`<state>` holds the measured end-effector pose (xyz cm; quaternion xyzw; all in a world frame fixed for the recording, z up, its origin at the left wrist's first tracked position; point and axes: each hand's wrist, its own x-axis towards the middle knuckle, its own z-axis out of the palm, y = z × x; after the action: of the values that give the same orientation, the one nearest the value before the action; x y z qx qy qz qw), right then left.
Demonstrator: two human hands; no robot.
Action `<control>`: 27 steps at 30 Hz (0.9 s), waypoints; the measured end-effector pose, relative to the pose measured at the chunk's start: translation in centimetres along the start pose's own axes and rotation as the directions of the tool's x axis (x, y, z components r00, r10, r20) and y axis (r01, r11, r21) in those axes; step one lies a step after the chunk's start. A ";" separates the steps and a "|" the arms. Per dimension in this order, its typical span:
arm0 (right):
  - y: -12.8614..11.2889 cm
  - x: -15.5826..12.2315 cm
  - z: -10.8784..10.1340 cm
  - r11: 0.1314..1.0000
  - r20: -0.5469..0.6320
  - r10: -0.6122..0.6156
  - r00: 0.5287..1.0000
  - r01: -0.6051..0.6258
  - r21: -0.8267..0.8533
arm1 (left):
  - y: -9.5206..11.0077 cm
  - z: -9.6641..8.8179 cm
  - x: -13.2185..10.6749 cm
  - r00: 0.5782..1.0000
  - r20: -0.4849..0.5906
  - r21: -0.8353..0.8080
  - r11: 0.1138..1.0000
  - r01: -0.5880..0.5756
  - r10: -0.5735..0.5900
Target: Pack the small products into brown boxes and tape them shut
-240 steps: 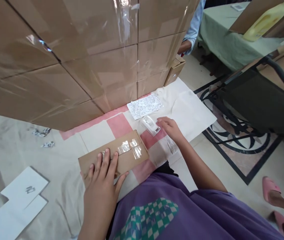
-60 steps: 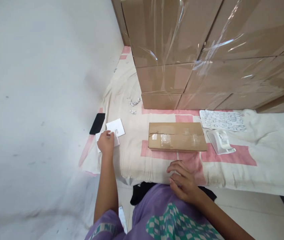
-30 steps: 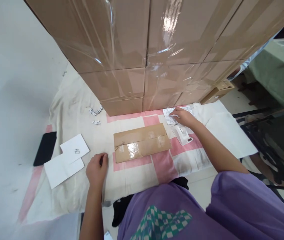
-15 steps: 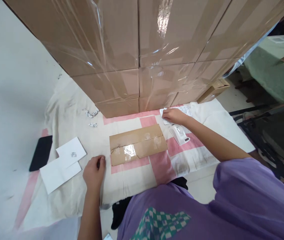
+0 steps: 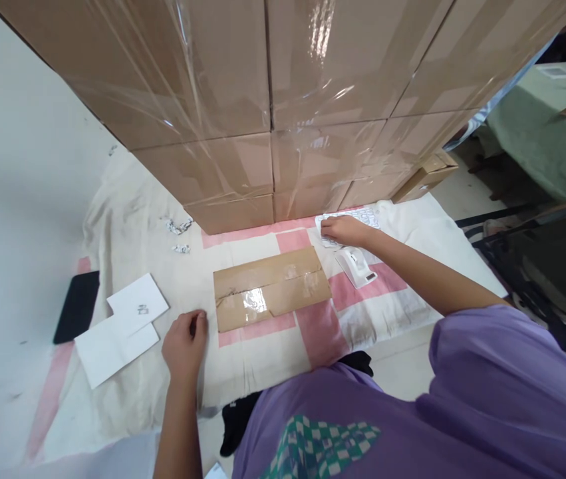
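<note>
Left hand (image 5: pixel 185 340) has shifted toward the carton (image 5: pixel 270 293) — loosely curled, can't tell if empty. Right hand (image 5: pixel 345 231), nearer, is bunched over the printed sheet (image 5: pixel 367 215), past the carton's far right corner, long axis crosswise — grip hidden from here.

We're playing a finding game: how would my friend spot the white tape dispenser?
Find the stacked cardboard boxes, then the taped brown box before them. Right of that box, nearer than the right hand, sits the tape dispenser: white, raised and curved, unlike the flat printed sheet.
</note>
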<state>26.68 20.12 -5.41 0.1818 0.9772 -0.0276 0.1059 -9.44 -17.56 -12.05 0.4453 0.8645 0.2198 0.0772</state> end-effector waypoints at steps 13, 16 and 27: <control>-1.2 2.0 -1.1 0.989 0.107 0.092 0.990 -0.079 -0.128 | 0.1 0.0 0.0 1.000 0.002 0.009 1.000 0.005 -0.005; -1.4 2.2 -1.4 0.988 0.126 0.105 0.986 -0.089 -0.128 | 0.1 0.0 -0.1 1.000 0.002 0.001 1.000 0.001 -0.001; -1.4 2.2 -1.1 0.985 0.123 0.172 0.977 -0.171 -0.016 | 0.1 -0.1 0.0 1.000 -0.001 0.015 1.000 -0.001 0.001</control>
<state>23.91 19.70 -4.82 0.2629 0.9495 -0.0270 0.1689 -9.39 -17.57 -11.96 0.4461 0.8661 0.2135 0.0735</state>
